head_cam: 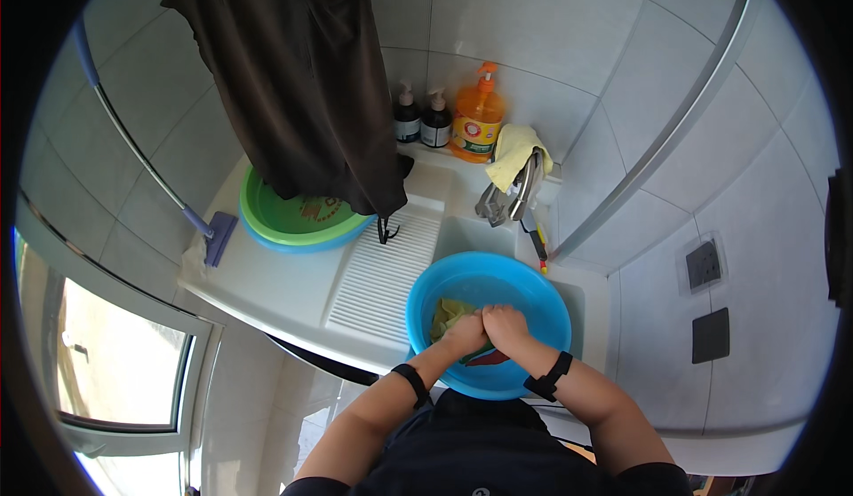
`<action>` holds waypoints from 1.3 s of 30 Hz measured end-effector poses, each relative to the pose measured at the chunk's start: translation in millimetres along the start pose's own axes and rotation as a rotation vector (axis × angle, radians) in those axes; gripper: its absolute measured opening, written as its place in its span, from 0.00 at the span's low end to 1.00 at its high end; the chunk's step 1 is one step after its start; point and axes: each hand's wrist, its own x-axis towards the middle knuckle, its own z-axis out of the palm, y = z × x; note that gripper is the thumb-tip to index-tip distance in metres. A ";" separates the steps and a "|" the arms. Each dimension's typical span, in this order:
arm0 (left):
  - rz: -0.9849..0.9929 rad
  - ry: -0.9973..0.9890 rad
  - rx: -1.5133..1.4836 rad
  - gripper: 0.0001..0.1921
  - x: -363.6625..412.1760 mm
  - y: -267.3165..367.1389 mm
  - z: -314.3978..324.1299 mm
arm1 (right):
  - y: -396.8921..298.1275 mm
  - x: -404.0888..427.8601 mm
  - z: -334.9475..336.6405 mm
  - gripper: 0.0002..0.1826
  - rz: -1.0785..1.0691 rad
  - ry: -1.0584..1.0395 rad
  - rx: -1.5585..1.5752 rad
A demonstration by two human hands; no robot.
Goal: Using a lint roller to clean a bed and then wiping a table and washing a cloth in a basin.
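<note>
A blue plastic basin [553, 309] rests over the sink directly before me. Inside it lie a yellow-green cloth [448, 313] and, partly hidden beneath my hands, a red and dark green cloth [490, 359]. My left hand [468, 333] is closed on the cloth, knuckles against my right hand. My right hand [504, 326] is closed too, pressed beside the left over the basin; whatever its fingers hold is hidden. Black bands circle both my wrists.
A ribbed washboard [383, 276] adjoins the sink. Green and blue basins [300, 239] stand left under a hanging dark garment [306, 83]. Behind are pump bottles [478, 123] and a faucet [526, 186] draped with a yellow cloth [516, 153]. A purple squeegee head [220, 239] stands far left.
</note>
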 end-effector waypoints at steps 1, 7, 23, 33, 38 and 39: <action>0.000 0.003 -0.004 0.12 -1.5 5.3 -3.9 | 1.1 2.0 0.4 0.05 0.011 -0.005 0.037; -0.215 -0.215 0.228 0.11 -4.4 29.9 -31.4 | -2.7 15.2 -9.6 0.09 0.034 -0.225 0.072; -0.289 0.008 0.077 0.09 -1.9 9.7 -19.7 | -2.0 28.6 -10.7 0.09 -0.004 -0.258 0.135; -0.312 -0.030 0.038 0.20 -1.2 6.3 -12.7 | 14.3 19.4 1.8 0.11 -0.102 -0.180 0.182; -0.088 0.320 -0.080 0.32 -1.7 -10.6 -9.1 | 36.2 18.6 -8.4 0.21 0.015 -0.391 0.437; -0.054 0.441 -0.161 0.33 -1.1 -3.0 -17.2 | 44.8 16.9 -3.8 0.21 0.016 -0.390 0.437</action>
